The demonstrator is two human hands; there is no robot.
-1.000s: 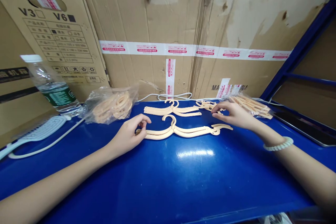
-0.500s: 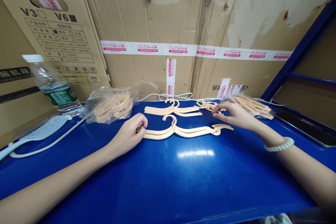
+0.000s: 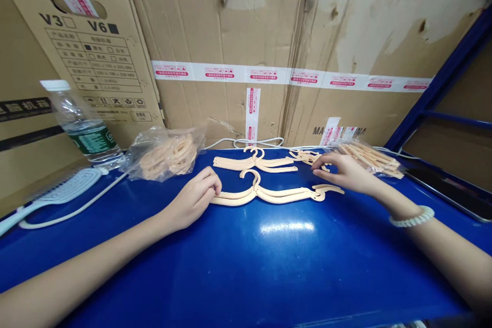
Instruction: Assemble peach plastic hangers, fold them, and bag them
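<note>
The near hanger (image 3: 282, 199) lay flat on the blue tabletop (image 3: 246, 266), its hook pointing away from the person and a curved piece (image 3: 329, 189) at its right end. At its left end sat the left hand (image 3: 195, 196), fingers curled together and hiding that tip; whether they pinched it could not be told. Beyond its right half, the right hand (image 3: 338, 171) was bent with fingertips drawn in beside the loose pieces (image 3: 303, 155); whether they gripped one was hidden. A tug from the left hand could have swung the near hanger round and pulled its right-end joint askew, since that curved piece seemed only lightly attached. A low sweep of the right wrist might have scattered the loose pieces or snagged the bag of sticks (image 3: 367, 159), both beyond and right of the near hanger. Lifting its hook carelessly could have caught the far hangers (image 3: 234, 165), just behind it. Room was tightest on that far side, where the cardboard (image 3: 215, 107) stood as a wall; the bag of rings (image 3: 182, 154) bounded the far left, and the phone (image 3: 453, 192) the far right. The broadest stretch of tabletop ran from the near hanger toward the person, down to the front edge.
</note>
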